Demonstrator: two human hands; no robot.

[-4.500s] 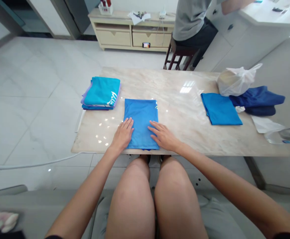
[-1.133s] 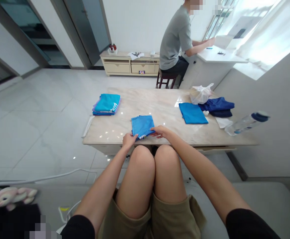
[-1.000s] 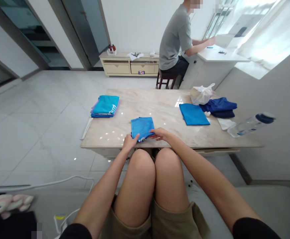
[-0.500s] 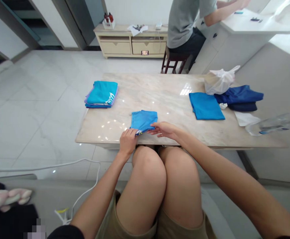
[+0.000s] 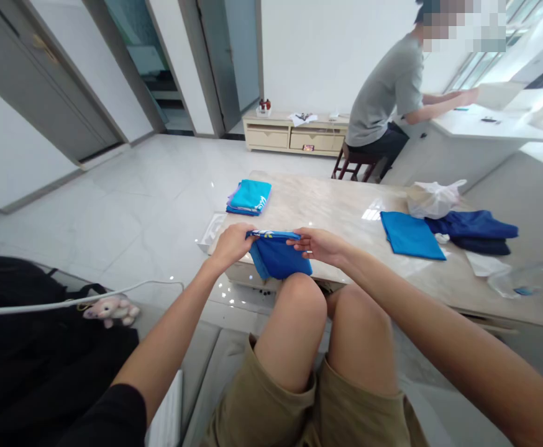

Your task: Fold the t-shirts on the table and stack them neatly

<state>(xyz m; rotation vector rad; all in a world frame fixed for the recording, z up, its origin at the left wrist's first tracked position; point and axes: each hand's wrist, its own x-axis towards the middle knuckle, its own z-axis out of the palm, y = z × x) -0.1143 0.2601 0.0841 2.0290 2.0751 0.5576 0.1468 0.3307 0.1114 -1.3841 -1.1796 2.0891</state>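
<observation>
A folded blue piece of clothing, with white and yellow print along its top fold, hangs between my hands above the near edge of the table. My left hand pinches its left top corner. At the right top corner, my right hand grips the fold between thumb and fingers. The lower part of the cloth hangs down in front of my knee. A stack of folded clothes, turquoise on top with white lettering, lies at the table's far left corner. Another folded blue cloth rests on the right side.
The marble-look table also bears a white plastic bag, dark blue clothing, white paper and a clear bottle. A person sits on a stool beyond. A white cable crosses at left near a plush toy.
The blue clothing was flat on the table, then folded smaller. Both hands have now lifted it off the tabletop, and it hangs from them. The camera view has swung left.
</observation>
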